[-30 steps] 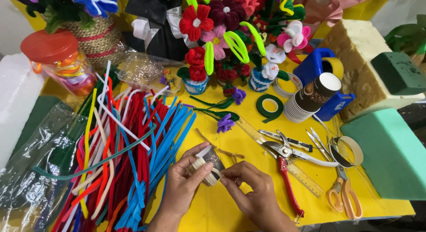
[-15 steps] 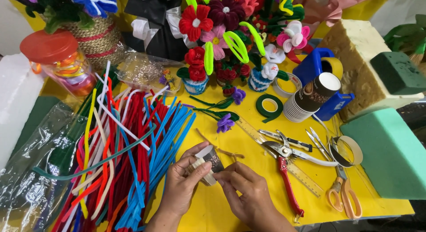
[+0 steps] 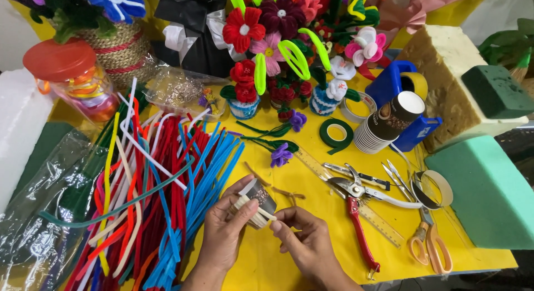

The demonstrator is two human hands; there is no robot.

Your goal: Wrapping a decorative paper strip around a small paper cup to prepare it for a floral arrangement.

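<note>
At a crowded yellow tabletop (image 3: 311, 252), a person's left hand (image 3: 225, 235) cradles a small paper cup (image 3: 257, 201) tipped on its side, thumb over the rim and fingers closed around its body, while the right hand (image 3: 308, 243) pinches the end of a cream pipe cleaner (image 3: 257, 213) that runs in bands across the cup's wall, with the fingertips of that hand shut on the strand just beside the cup. The cup sits low in the middle of the view, held just above the tabletop between both hands. Judging by the bands already laid, the step in hand appears to be wrapping the cup in fuzzy wire, and it looks only partly covered. The next move would likely call for keeping the strand taut and snug against the previous band as the cup turns in the left hand. To the left lies a heap of pipe cleaners (image 3: 156, 202) in red, blue and white; to the right rest red-handled pliers (image 3: 356, 207), orange-handled scissors (image 3: 425, 243), a ruler (image 3: 384, 224) and a stack of paper cups (image 3: 389, 121). Finished pipe-cleaner flowers (image 3: 272, 40) crowd the far edge.
</note>
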